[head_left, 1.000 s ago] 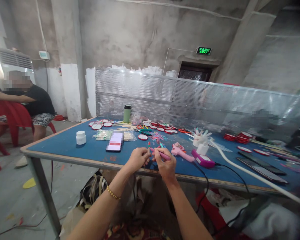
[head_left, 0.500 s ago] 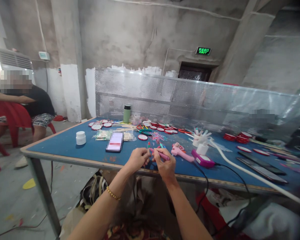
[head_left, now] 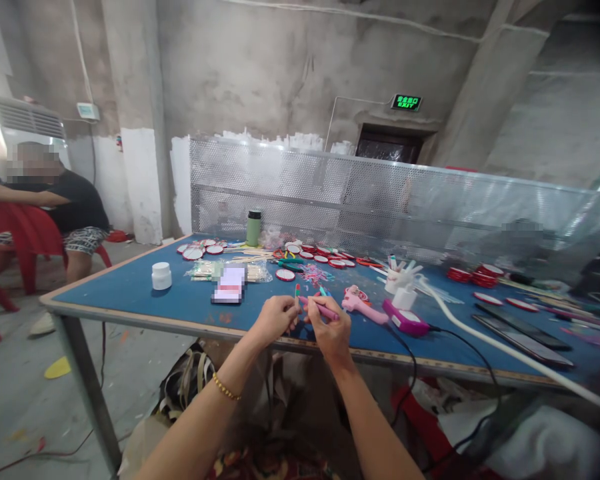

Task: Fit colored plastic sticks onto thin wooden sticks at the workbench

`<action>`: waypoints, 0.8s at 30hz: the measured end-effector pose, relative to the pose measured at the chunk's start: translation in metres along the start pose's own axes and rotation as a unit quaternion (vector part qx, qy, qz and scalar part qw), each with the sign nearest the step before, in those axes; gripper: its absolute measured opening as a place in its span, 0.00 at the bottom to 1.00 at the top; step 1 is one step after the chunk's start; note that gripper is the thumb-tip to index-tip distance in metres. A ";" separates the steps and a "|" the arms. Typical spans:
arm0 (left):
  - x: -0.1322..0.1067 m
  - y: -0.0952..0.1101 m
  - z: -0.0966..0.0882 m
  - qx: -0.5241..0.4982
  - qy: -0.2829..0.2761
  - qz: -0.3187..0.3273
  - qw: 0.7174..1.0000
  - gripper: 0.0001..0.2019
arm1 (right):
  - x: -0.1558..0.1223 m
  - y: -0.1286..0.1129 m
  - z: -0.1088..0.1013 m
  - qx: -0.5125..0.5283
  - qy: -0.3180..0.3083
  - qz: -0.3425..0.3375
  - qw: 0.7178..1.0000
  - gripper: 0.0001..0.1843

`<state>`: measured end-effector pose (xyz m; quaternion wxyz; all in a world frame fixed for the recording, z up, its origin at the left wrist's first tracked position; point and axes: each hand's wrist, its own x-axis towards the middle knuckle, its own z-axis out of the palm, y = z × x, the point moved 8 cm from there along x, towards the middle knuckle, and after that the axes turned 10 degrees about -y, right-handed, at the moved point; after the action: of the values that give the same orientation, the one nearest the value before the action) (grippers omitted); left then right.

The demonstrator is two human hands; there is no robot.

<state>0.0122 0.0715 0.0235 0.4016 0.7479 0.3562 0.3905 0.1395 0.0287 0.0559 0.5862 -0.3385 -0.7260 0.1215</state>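
Observation:
Close to the table's front edge, my left hand [head_left: 276, 319] pinches a thin stick [head_left: 297, 291] upright, its tip coloured red and green. My right hand [head_left: 333, 331] grips a purple-pink pen-shaped tool [head_left: 325, 309] like a pencil, and its point reaches toward the stick. Whether the two touch I cannot tell. Just past my right hand lies a pink handheld piece [head_left: 363, 307], beside a purple box [head_left: 405, 319] with a black cable. A small blue-tipped thing [head_left: 323, 291] shows behind the pen-shaped tool. Most of my left fingertips are hidden.
On the blue table [head_left: 130, 300] are a white jar [head_left: 161, 276], a phone [head_left: 230, 285], bagged sticks [head_left: 200, 271], a green bottle [head_left: 253, 229] and several red-rimmed discs [head_left: 285, 275]. A white hose [head_left: 480, 327] crosses the right side. Perforated metal panels [head_left: 280, 180] stand behind. A person [head_left: 80, 207] sits at left.

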 end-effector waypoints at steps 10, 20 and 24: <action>0.000 0.000 0.000 -0.002 0.001 0.003 1.000 0.12 | 0.000 -0.001 0.000 -0.004 -0.002 0.002 1.000 0.08; 0.000 0.000 0.000 0.004 -0.002 -0.003 1.000 0.12 | 0.000 -0.001 0.000 -0.007 -0.001 0.003 1.000 0.08; 0.000 0.001 0.000 0.004 0.000 0.002 1.000 0.12 | 0.000 0.000 0.000 0.001 0.000 0.002 1.000 0.08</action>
<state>0.0125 0.0710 0.0241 0.3978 0.7502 0.3566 0.3897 0.1397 0.0284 0.0564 0.5862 -0.3399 -0.7250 0.1232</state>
